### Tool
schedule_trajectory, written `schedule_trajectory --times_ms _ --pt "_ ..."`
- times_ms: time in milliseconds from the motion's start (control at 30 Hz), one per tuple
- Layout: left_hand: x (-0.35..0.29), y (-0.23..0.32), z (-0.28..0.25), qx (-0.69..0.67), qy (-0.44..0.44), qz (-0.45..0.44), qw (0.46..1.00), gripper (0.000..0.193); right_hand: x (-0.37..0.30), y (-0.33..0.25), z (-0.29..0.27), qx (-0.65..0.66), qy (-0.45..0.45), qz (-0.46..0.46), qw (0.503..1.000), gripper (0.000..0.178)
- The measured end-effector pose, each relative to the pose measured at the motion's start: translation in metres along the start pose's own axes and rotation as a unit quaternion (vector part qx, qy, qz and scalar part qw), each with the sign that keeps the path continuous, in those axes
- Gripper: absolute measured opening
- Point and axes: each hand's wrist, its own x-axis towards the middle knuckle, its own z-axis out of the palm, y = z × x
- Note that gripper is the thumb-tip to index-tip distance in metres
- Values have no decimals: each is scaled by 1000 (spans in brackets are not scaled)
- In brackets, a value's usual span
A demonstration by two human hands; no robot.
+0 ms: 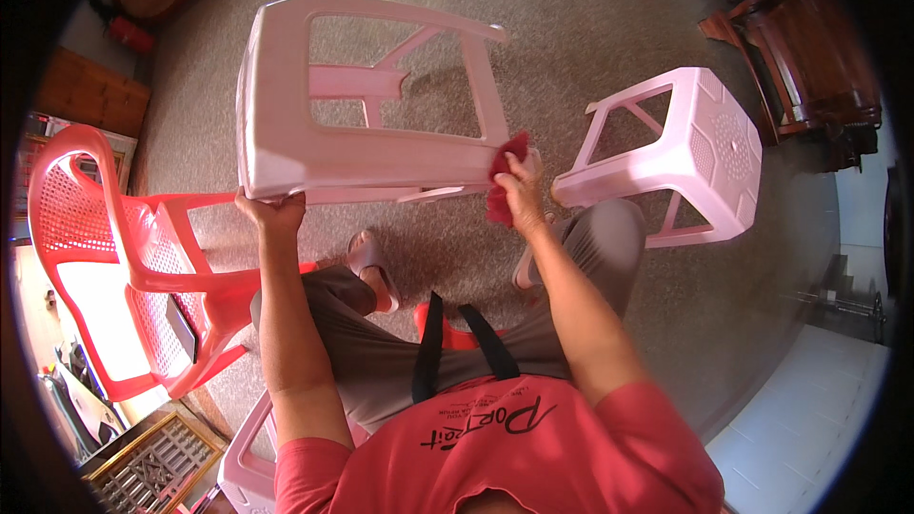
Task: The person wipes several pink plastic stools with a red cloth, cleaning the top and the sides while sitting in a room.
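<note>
A pale pink plastic stool [381, 157] lies tipped on its side in front of me, its seat toward the left and its legs pointing right. My left hand [274, 213] grips the near lower corner at the seat end, fingers curled under the edge. Bunched in my right hand [521, 193] is a dark red cloth [499, 202], pressed against the end of the stool's near leg. A second pink stool [705, 138], also tipped over, lies just right of that hand, with its patterned seat facing right.
A red plastic armchair [162, 257] stands at the left with a dark flat object [181, 326] on its seat. Part of another pink stool [249, 462] shows at the lower left. Dark wooden furniture [809, 52] stands far right. My sandalled feet rest on the speckled floor [609, 29].
</note>
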Motion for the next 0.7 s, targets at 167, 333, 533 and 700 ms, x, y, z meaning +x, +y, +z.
schedule_trajectory --times_ms 167,333,533,700 --pt "1 6 -6 -13 11 3 1000 44 -20 -26 25 66 -46 10 997 53" --pt "-3 4 -6 -16 -2 1 1000 43 5 25 9 -106 132 -21 985 53" --pt "-2 5 -9 -28 13 4 1000 45 25 32 -13 -144 95 80 982 52" --pt "3 7 -14 -24 8 -4 1000 45 25 25 -13 -321 80 66 941 50"
